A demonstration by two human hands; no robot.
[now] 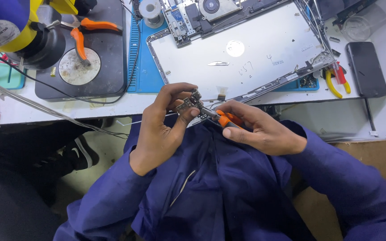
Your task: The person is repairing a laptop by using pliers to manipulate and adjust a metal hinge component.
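left hand [164,120] pinches a small metal hinge [188,105] between thumb and fingertips, fingers curled shut round it, just off the desk edge [112,107] above the lap; right hand [258,129] is closed on orange-handled pliers [222,118], whose tip meets the hinge; to do this well, i judge the left grip should stay firm and close to the pliers' tip, so the part does not twist or spring away, and the pliers should bite squarely with a slow, steady turn; working over the lap risks dropping small bits, so nearer the desk would be safer; containers, going left to right: a round dish [79,67] on the dark pad holds only stains and the nose of orange cutters [83,33]; the open laptop shell [246,49] carries a board and fan at its top end, the rest bare; a clear cup [357,27] at far right looks empty, though i cannot tell for sure.
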